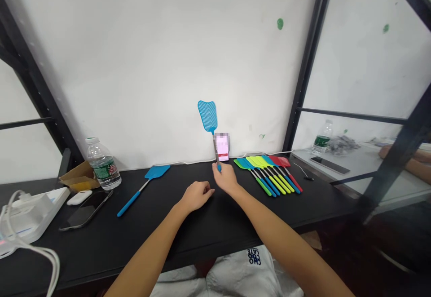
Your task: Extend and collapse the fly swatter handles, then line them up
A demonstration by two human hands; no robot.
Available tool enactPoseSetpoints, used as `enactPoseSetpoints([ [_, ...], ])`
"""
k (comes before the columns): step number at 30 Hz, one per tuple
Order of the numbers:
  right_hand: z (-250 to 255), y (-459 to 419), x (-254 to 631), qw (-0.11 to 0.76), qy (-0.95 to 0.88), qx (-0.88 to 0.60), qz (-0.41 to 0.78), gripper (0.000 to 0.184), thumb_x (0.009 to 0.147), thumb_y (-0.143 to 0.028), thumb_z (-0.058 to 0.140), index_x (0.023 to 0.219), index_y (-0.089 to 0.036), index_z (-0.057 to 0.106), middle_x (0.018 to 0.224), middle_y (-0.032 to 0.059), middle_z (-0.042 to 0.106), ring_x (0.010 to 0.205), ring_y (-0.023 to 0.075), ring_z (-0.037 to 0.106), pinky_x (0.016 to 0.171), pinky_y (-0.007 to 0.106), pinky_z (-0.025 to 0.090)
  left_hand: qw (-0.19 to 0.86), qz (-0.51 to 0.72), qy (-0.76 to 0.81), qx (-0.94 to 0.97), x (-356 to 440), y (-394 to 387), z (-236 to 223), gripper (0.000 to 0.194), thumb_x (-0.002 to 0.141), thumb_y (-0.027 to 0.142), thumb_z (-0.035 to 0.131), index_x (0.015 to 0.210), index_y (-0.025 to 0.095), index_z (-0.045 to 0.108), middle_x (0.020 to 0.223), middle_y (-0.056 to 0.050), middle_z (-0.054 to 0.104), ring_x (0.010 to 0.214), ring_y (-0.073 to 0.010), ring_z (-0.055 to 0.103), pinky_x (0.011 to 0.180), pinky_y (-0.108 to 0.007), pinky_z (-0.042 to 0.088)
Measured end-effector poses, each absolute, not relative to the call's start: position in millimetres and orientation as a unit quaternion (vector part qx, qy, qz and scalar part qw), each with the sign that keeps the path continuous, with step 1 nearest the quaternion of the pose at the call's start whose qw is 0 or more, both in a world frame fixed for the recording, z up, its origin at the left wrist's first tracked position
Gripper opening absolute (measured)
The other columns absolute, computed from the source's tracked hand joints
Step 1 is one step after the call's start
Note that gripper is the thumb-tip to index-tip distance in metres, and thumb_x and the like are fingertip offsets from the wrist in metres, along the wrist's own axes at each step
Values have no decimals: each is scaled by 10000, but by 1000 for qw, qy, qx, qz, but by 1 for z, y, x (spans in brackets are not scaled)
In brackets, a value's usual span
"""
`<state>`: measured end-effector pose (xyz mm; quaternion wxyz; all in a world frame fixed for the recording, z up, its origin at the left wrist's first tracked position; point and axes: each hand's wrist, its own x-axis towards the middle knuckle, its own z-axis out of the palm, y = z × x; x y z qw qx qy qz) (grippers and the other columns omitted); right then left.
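Bare forearms (pixel 272 225) lie nearest my camera, slanting up from the bottom of the frame over pale trousers (pixel 215 283) and across the front edge of the black surface (pixel 218 220). Mid-frame, my right hand (pixel 225 178) is wrapped around the handle of a blue flyswatter (pixel 208 115), holding it nearly upright, tipped a little to the left, with the mesh head against the white wall (pixel 161 63); I take that as keeping its whole shape in plain sight. My left hand (pixel 198 196) rests just beside it, fingers loosely bent and nothing visible in them, probably parked out of the way. Behind the raised shaft, a phone with a pink screen (pixel 222 148) stands on end by the wall, seemingly propped to face me. Right of centre, a fanned row of swatters (pixel 276 183) lies with heads overlapping wallward and handles toward me, which I judge leaves each grip reachable. One spare blue swatter (pixel 134 197) lies apart at centre left. For room, I have bare surface between it and my left hand; farther left, the bottle (pixel 104 167), dark phone (pixel 88 210) and power strip (pixel 30 209) crowd the edge, while the wall limits any forward push.
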<state>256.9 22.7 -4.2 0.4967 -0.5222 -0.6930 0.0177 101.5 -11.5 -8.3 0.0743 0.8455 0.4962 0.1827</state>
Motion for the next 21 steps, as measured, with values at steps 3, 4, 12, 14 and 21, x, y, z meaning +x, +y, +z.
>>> enactPoseSetpoints([
  [3, 0, 26, 305, 517, -657, -545, -62, 373, 907, -419, 414, 657, -187, 565, 558, 10, 524, 534, 139, 426, 559, 263, 266, 64, 182, 500, 844, 101, -10, -10, 319, 882, 441, 455, 755, 195, 614, 727, -25, 658, 701, -163, 594, 584, -247, 334],
  [4, -1, 26, 325, 521, -639, -560, -83, 384, 900, -440, 423, 642, -187, 552, 556, 9, 514, 539, 140, 420, 562, 264, 269, 66, 182, 498, 845, 100, -9, -11, 321, 884, 444, 452, 750, 198, 609, 724, -21, 654, 697, -160, 590, 583, -247, 332],
  [12, -25, 2, 491, 463, -519, -687, -210, 350, 836, -490, 482, 686, -183, 558, 678, 60, 557, 631, 175, 474, 623, 301, 321, 75, 188, 492, 847, 98, -5, -14, 325, 885, 454, 443, 726, 203, 573, 706, -7, 629, 657, -148, 561, 556, -247, 296],
  [14, -29, -8, 517, 421, -492, -730, -216, 316, 819, -468, 499, 676, -193, 559, 708, 68, 570, 635, 179, 483, 598, 304, 310, 75, 190, 491, 847, 98, -6, -14, 324, 885, 453, 440, 722, 203, 566, 703, -6, 625, 654, -146, 556, 555, -246, 293],
  [21, -38, -37, 546, 267, -455, -839, -133, 254, 761, -458, 558, 691, -218, 600, 820, 99, 622, 724, 237, 574, 569, 320, 331, 74, 188, 490, 848, 99, -3, -14, 324, 889, 448, 430, 715, 201, 546, 684, -1, 611, 643, -139, 541, 561, -246, 288],
])
